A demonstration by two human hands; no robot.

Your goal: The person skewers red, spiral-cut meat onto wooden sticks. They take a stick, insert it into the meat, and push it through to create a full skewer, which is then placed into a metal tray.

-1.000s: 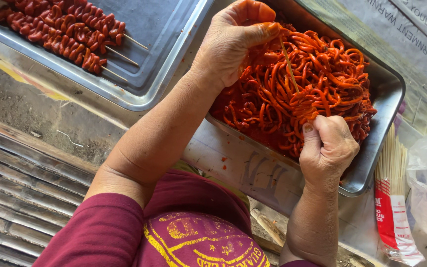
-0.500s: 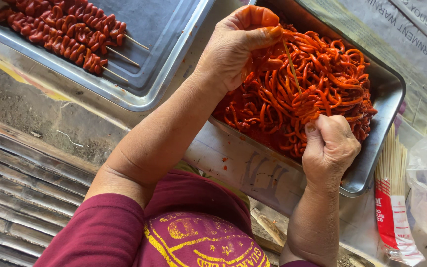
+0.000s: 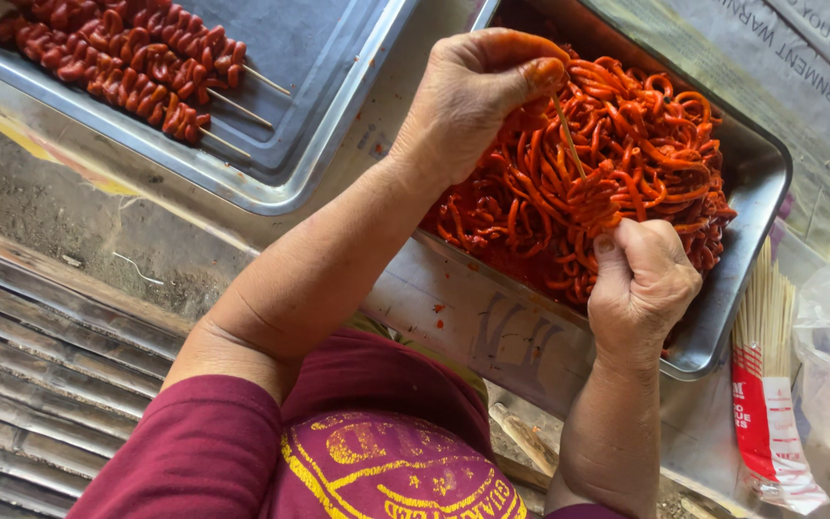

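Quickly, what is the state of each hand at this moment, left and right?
Left hand: closed, pinching a thin wooden skewer at its upper end.
Right hand: closed around orange-red meat strips at the skewer's lower end.

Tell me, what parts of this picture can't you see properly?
All from the head view:
- The stick's lower end: buried in the orange strips at the right hand.
- The right hand's fingertips: curled under, so its grip is hidden.
- The skewer tray: cut off by the top and left edges.
- The strip tray's floor: covered by the strips.
- The pack of sticks: its far end is behind the strip tray.
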